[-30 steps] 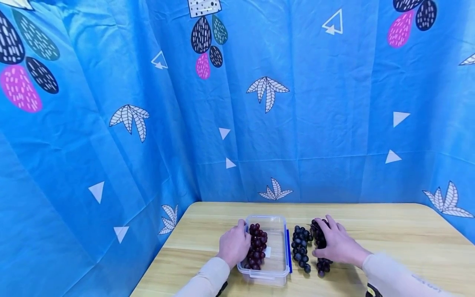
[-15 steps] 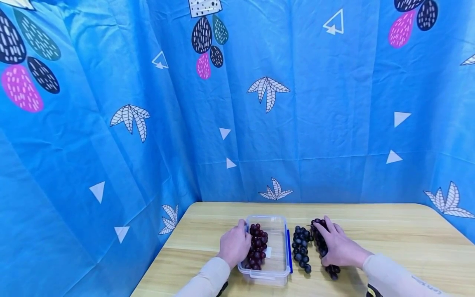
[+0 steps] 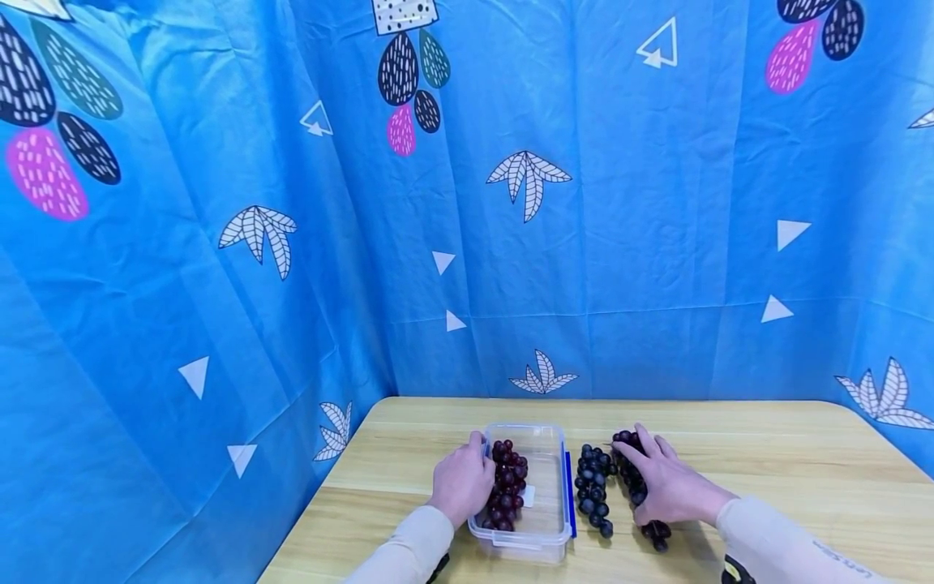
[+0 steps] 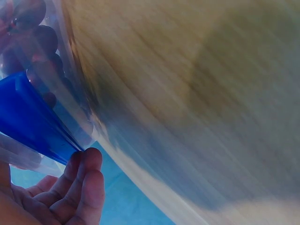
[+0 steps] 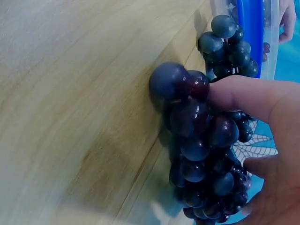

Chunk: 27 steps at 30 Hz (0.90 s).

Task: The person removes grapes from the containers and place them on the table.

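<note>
Nearest you, the tip of the purple bunch (image 5: 194, 148) of grapes pokes out below your right hand (image 3: 674, 487), at the right of the group; I cannot tell whether its whole length rests on the desk (image 3: 788, 462). Your thumb lies toward its near end and your fingers toward its far end, spread along the bunch and holding it between them. The bunch is long and lumpy, so an unsupported tip could sag or roll out past your thumb, and a hard squeeze might loosen a grape. Just left of it lies the black bunch (image 3: 594, 491), the far ends close together; a sideways pull could snag the two there.

Left again stands the clear container (image 3: 529, 537), just beside the black bunch, with a blue flap (image 3: 571, 496) along its right side. A low sideways pass could catch on that flap and skew the container. Inside, the red bunch (image 3: 505, 487) lies lengthwise along the left side, next to a white patch (image 3: 528, 496). Your left hand (image 3: 463, 481) curls round the left wall, fingers close together at a second flap (image 4: 33, 122); where that thumb presses is hidden. Leaning too hard there could tip or slide the container. Behind everything hangs the patterned blue cloth (image 3: 642, 243).
</note>
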Tool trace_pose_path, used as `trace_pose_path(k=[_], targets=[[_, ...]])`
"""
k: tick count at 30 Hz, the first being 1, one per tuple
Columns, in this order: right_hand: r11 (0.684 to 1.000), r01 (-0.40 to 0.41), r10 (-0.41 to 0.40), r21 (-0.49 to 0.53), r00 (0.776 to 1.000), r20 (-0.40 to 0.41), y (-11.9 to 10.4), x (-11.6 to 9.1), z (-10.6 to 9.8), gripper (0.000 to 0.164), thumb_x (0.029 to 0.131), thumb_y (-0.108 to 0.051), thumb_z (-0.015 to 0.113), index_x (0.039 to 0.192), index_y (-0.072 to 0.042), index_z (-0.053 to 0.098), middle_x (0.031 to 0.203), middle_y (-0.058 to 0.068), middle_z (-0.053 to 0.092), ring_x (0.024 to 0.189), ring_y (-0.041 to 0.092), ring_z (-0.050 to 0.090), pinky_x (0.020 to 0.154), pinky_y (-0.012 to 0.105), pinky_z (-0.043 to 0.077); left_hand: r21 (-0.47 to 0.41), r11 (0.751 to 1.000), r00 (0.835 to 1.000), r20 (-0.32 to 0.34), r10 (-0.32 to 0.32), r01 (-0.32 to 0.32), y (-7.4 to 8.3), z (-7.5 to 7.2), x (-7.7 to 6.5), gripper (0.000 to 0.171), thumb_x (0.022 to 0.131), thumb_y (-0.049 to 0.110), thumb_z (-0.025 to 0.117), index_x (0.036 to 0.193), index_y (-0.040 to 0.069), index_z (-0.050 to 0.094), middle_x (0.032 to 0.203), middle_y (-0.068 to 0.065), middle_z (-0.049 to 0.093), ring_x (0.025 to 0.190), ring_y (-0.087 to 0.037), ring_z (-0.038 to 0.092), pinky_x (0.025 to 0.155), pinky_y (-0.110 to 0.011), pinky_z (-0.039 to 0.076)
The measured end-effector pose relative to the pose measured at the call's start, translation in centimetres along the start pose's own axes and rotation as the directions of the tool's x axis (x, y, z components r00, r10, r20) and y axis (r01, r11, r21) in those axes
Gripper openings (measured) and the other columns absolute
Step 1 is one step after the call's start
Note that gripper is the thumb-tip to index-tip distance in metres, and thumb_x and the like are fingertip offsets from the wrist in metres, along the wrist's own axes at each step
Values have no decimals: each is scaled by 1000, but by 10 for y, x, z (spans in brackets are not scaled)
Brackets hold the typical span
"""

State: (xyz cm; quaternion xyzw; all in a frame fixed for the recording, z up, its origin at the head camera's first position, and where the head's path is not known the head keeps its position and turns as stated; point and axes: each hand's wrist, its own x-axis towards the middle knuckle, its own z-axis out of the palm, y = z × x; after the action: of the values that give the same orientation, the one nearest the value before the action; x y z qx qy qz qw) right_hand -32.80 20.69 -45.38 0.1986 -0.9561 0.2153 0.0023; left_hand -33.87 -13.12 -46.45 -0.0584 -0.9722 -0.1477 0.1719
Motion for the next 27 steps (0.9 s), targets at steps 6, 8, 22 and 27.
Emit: trace_pose_path(k=[6, 8, 22, 27], targets=[[997, 32, -35, -72, 998, -47, -10, 1, -6, 96, 62, -27, 86, 148, -11, 47, 162, 31, 13, 140, 63, 22, 93, 83, 33, 2, 1000, 1000, 1, 3, -3, -1, 1, 0, 31, 96, 24, 58, 122, 7, 56, 79, -3, 66, 59, -14, 55, 54, -33, 46], [996, 35, -41, -88, 997, -64, -14, 3, -9, 87, 67, -27, 83, 146, -12, 50, 162, 30, 17, 142, 60, 23, 92, 85, 30, 3, 1000, 1000, 1, 3, -3, -1, 1, 0, 31, 96, 24, 58, 122, 7, 56, 80, -3, 66, 60, -14, 56, 55, -34, 47], [988, 110, -129, -104, 973, -194, -58, 36, -23, 50, 84, -31, 74, 128, -8, 64, 142, 22, 55, 131, 45, 50, 107, 62, 39, 0, 1000, 1000, 3, -4, 4, 0, 0, 1, 32, 97, 25, 57, 123, 7, 56, 83, -4, 67, 60, -13, 56, 54, -32, 47], [986, 140, -153, -90, 975, -161, -78, 46, -22, 50, 84, -30, 76, 128, -8, 64, 134, 15, 62, 125, 39, 57, 103, 56, 46, -7, 1000, 1000, 5, 2, -1, 0, -1, 0, 31, 97, 25, 56, 123, 7, 56, 83, -5, 67, 60, -13, 56, 53, -32, 47]])
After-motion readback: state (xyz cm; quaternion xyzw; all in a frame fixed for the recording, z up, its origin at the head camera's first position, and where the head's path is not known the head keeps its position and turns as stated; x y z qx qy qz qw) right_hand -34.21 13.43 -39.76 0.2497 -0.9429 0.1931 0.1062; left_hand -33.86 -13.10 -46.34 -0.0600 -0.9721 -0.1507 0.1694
